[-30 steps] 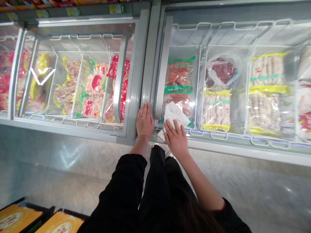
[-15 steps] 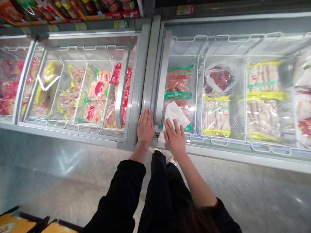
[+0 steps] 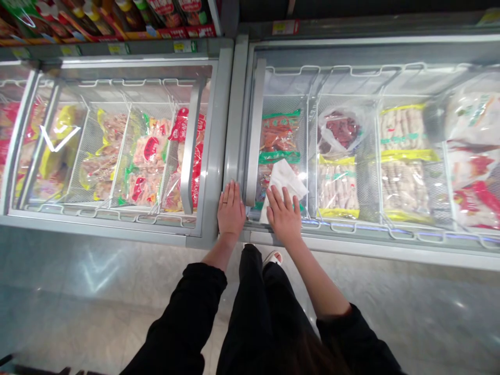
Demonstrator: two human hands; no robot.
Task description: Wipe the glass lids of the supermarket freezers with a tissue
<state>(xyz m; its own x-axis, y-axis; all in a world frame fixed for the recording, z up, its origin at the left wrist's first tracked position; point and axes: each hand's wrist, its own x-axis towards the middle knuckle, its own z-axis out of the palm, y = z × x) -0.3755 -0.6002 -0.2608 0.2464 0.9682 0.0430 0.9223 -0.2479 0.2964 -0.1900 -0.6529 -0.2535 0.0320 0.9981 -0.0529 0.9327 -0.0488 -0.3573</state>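
My left hand [image 3: 230, 211] lies flat, fingers together and pointing forward, on the grey frame [image 3: 235, 130] between two chest freezers. A ring shows on one of its fingers. My right hand [image 3: 284, 214] rests with fingers spread on a white cloth or paper wipe [image 3: 287, 178], pressing it on the glass lid of the right freezer near its front left corner. Part of the wipe is hidden under the palm. Just left of the wipe runs the lid's grey upright handle [image 3: 255, 135]. Beneath the glass are green-edged bags of reddish food [image 3: 278, 130].
The left freezer holds bagged frozen food [image 3: 150, 148] under a glass lid with a curved handle [image 3: 190, 151]. Yellow-edged packs [image 3: 338, 185] and wire dividers fill the right one. Bottles [image 3: 128, 13] stand on a shelf behind. Below is a shiny tiled floor [image 3: 89, 302].
My right hand and the wipe have slid a little to the right across the glass. My left hand stays on the frame. The whole view has shifted slightly.
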